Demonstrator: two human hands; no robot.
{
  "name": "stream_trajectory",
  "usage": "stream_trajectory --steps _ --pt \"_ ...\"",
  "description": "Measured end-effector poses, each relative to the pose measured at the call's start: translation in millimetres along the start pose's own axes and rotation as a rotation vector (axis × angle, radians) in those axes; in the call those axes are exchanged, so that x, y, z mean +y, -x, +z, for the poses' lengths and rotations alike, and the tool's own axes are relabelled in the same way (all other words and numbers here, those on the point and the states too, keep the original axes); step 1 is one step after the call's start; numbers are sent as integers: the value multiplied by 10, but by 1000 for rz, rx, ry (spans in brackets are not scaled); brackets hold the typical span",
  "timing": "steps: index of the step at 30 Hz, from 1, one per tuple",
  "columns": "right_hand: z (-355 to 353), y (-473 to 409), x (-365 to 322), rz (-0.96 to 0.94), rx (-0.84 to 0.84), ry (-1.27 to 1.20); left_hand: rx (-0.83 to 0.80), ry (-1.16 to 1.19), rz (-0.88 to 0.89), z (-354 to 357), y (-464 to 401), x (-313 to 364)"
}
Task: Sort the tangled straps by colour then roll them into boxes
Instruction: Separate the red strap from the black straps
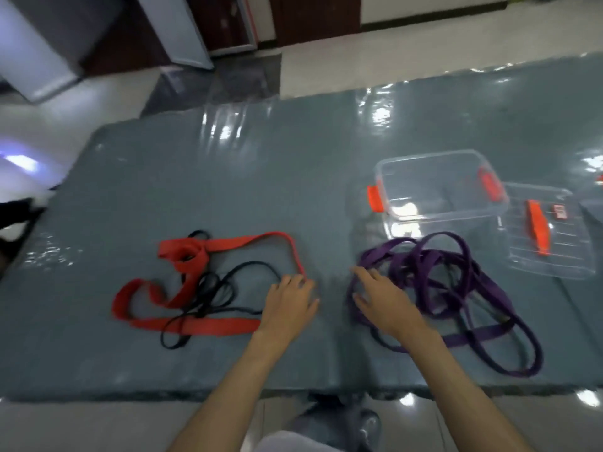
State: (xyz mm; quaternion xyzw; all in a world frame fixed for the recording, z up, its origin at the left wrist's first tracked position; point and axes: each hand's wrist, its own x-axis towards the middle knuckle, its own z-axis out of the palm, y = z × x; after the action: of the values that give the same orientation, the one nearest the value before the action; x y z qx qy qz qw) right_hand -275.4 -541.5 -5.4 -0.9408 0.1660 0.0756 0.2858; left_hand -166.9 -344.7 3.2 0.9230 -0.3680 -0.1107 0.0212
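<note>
Two piles are sitting in front of you on the grey table [195, 177], so the sorting is looking partly done. Your left hand [288, 301] is lying flat with fingers loosely spread, fingertips touching the near end of the red strap [202, 256], which is winding across the left side. A thin black strap [215, 291] is looping over and through that red one, so that pair is looking unsorted. Your right hand [380, 298] is resting open, fingers extended, on the left edge of the purple straps [456, 282], which are heaped by themselves on the right. Just beyond them the clear box [437, 187] with orange latches is standing with nothing rolled inside, and its lid [551, 233] is lying just right of it. You are facing the black-from-red untangling and all the rolling yet.
</note>
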Motion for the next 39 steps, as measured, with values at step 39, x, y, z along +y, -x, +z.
stream_trajectory --steps 39 --pt "2030 -1528 -2876 -122 -279 253 493 724 -773 345 829 -4561"
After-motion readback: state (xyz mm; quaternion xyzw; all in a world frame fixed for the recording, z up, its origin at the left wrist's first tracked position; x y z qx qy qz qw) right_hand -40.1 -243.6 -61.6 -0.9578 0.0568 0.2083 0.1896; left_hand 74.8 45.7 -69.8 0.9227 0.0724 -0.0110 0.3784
